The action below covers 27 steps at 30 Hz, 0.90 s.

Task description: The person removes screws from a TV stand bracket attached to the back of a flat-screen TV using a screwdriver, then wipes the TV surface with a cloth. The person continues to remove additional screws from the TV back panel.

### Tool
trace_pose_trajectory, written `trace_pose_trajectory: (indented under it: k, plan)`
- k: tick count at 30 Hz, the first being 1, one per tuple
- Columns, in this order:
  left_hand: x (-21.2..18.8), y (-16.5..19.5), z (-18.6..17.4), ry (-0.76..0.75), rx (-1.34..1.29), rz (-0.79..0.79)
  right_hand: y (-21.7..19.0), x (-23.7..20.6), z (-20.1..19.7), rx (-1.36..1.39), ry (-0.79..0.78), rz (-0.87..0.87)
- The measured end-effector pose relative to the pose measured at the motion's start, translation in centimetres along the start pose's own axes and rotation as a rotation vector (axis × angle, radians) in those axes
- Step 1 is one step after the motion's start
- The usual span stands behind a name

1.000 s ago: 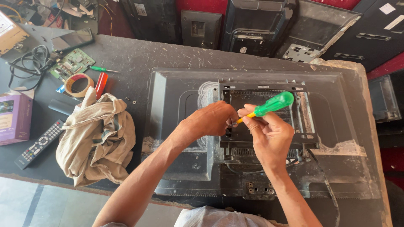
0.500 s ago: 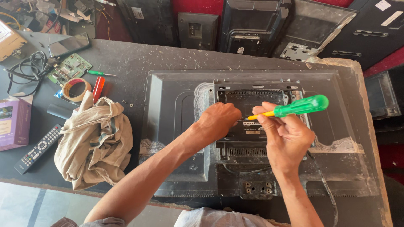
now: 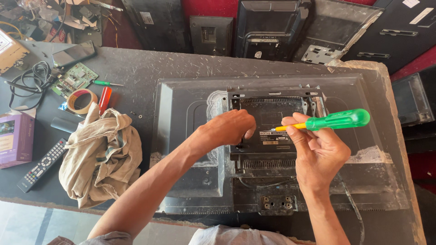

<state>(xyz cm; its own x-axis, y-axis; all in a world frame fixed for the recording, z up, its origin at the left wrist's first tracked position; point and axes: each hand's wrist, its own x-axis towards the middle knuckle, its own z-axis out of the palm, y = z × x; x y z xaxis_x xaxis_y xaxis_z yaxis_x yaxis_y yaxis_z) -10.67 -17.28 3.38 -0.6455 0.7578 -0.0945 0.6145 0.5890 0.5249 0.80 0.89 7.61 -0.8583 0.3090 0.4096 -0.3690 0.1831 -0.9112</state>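
Fingers (image 3: pixel 305 131) of my right hand (image 3: pixel 318 154) are closed around a green-handled screwdriver (image 3: pixel 336 120), and I see it has swung. A second ago the handle pointed up and the tip sat down by my left hand; now the tool lies almost flat, handle out to the right, yellow shaft pointing left. I think the tip has come off the screw spot. My left hand (image 3: pixel 229 129) has stayed curled on the black back panel of the television (image 3: pixel 181 113), which lies face down on the dark surface (image 3: pixel 136 68). Its fingers are tucked under, so I cannot tell if they hold anything small. A crumpled beige cloth (image 3: pixel 102 156) and a remote (image 3: pixel 42 164) lie well apart, to the left.
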Motion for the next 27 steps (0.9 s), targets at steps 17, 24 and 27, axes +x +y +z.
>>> trace_pose_trajectory:
  k: [17,24,27]
  plan:
    - [-10.3,-14.3,-4.7,0.530,-0.323,-0.308,-0.6,0.9,-2.0,0.015,0.141,0.072]
    - [-17.5,-25.8,0.1,0.560,-0.014,-0.718,-0.3,1.8,-3.6,0.043,0.145,0.082]
    - [-18.0,-26.7,1.4,0.596,0.034,-0.743,-0.6,2.8,-4.8,0.026,0.174,0.079]
